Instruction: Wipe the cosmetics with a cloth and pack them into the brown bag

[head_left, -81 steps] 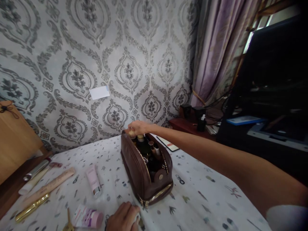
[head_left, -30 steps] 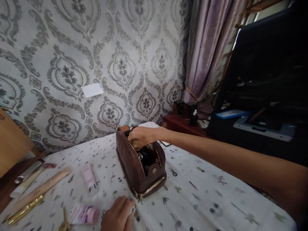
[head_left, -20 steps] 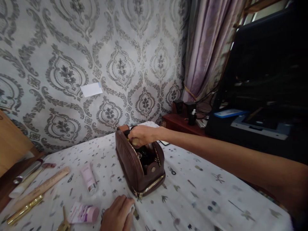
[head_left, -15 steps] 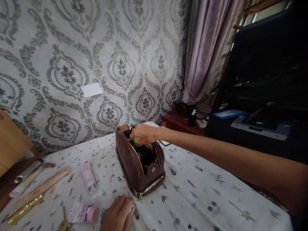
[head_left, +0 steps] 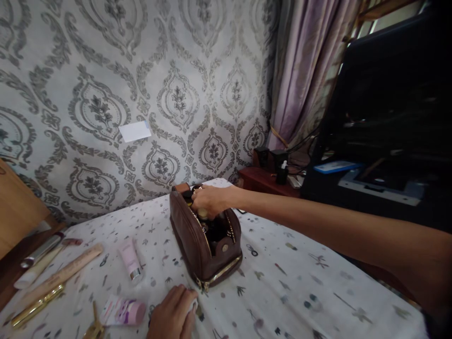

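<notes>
A brown leather toiletry bag [head_left: 190, 235] stands unzipped on the patterned white cloth [head_left: 282, 282]. My right hand [head_left: 213, 200] reaches into its open top at the far end, fingers curled and closed. A small gold-coloured glint shows at the fingertips, and a round beige end sits under the palm; what the fingers grip is mostly hidden. In front of the bag my left hand [head_left: 173, 313] rests on the cloth with its fingers curled. A bit of white peeks out beside those fingers, too little to name. Left of that hand lie a pink-capped tube [head_left: 123, 311] and a pale pink tube [head_left: 130, 259].
Further left lie a gold tube [head_left: 38, 305], a long beige stick-like package [head_left: 67, 270], a gold clip-like object [head_left: 93, 327] and several other cosmetics. A dark red side table [head_left: 261, 181] with a dropper bottle [head_left: 282, 173] stands behind right, near a large black screen [head_left: 388, 117].
My right hand has shifted slightly inside the bag's far end, and a gold glint now shows at its fingertips. My left hand has stayed in place.
</notes>
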`<state>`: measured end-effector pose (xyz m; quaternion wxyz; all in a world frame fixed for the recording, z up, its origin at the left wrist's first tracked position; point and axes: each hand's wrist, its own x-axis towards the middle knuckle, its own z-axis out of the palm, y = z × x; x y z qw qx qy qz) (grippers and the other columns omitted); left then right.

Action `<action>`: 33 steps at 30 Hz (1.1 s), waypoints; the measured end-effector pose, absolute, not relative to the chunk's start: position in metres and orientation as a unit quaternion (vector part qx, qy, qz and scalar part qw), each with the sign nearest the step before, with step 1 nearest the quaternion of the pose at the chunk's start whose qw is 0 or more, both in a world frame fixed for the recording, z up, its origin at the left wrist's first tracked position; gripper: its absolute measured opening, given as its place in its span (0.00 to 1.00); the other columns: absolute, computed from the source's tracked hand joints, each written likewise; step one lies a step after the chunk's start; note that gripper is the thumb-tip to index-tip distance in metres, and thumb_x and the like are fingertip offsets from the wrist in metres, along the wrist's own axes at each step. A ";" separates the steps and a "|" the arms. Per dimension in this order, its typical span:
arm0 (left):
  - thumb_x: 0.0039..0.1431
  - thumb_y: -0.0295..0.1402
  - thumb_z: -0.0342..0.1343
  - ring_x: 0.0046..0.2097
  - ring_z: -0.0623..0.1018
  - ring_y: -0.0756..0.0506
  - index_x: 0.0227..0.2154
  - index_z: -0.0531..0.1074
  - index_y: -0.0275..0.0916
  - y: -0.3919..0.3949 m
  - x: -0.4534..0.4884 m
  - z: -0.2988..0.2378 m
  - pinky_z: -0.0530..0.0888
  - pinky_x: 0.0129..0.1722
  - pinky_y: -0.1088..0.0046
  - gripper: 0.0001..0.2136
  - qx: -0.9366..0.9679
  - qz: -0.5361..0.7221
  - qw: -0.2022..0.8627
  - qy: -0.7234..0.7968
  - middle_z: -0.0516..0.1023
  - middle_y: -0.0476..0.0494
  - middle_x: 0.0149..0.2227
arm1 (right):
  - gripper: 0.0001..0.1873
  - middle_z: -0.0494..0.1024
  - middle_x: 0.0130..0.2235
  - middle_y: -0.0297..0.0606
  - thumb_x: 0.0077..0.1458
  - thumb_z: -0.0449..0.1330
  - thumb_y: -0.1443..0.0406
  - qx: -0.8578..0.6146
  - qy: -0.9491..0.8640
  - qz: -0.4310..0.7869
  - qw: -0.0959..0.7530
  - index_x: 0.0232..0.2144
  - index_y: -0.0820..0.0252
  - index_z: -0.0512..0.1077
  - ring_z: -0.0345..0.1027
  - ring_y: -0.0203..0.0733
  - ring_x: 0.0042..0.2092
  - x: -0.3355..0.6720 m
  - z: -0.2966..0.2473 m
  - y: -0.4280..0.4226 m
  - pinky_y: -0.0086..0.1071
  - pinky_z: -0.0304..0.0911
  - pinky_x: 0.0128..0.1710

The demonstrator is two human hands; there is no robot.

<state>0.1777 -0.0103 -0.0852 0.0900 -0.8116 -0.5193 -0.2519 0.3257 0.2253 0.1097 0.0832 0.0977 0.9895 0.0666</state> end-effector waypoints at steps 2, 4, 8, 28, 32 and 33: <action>0.57 0.23 0.49 0.36 0.80 0.45 0.45 0.69 0.43 -0.011 0.178 -0.084 0.77 0.33 0.74 0.14 -0.811 -0.250 0.085 -0.522 0.78 0.47 0.34 | 0.17 0.78 0.42 0.43 0.39 0.67 0.70 0.096 0.987 0.099 0.087 0.36 0.61 0.77 0.67 0.50 0.47 0.323 0.105 0.225 0.34 0.58 0.40; 0.57 0.23 0.49 0.36 0.80 0.45 0.44 0.69 0.43 -0.011 0.178 -0.083 0.77 0.33 0.73 0.14 -0.811 -0.248 0.077 -0.525 0.77 0.47 0.34 | 0.17 0.78 0.42 0.43 0.40 0.67 0.70 0.092 0.984 0.124 0.092 0.37 0.62 0.77 0.68 0.49 0.46 0.322 0.104 0.223 0.34 0.58 0.40; 0.58 0.23 0.49 0.36 0.80 0.45 0.45 0.69 0.43 -0.012 0.179 -0.083 0.77 0.32 0.73 0.13 -0.811 -0.242 0.076 -0.527 0.78 0.47 0.35 | 0.18 0.78 0.43 0.45 0.42 0.69 0.67 0.091 0.976 0.160 0.115 0.40 0.63 0.78 0.69 0.50 0.46 0.321 0.107 0.221 0.36 0.58 0.42; 0.59 0.23 0.49 0.37 0.80 0.45 0.45 0.68 0.43 -0.012 0.175 -0.088 0.77 0.33 0.73 0.14 -0.813 -0.240 0.068 -0.526 0.78 0.47 0.35 | 0.23 0.75 0.50 0.47 0.47 0.68 0.58 0.161 0.963 0.185 0.112 0.45 0.62 0.77 0.63 0.54 0.53 0.319 0.118 0.228 0.36 0.58 0.45; 0.58 0.24 0.49 0.37 0.80 0.45 0.46 0.68 0.44 -0.010 0.175 -0.090 0.77 0.34 0.73 0.14 -0.815 -0.236 0.077 -0.524 0.78 0.47 0.35 | 0.19 0.78 0.47 0.43 0.46 0.69 0.60 0.173 0.962 0.178 0.115 0.43 0.59 0.77 0.64 0.54 0.53 0.319 0.120 0.226 0.38 0.57 0.45; 0.59 0.24 0.50 0.37 0.80 0.45 0.46 0.68 0.43 -0.010 0.175 -0.090 0.77 0.34 0.72 0.14 -0.815 -0.237 0.083 -0.522 0.78 0.47 0.35 | 0.20 0.78 0.47 0.42 0.46 0.69 0.60 0.174 0.962 0.177 0.115 0.43 0.58 0.77 0.64 0.54 0.53 0.319 0.121 0.224 0.38 0.57 0.44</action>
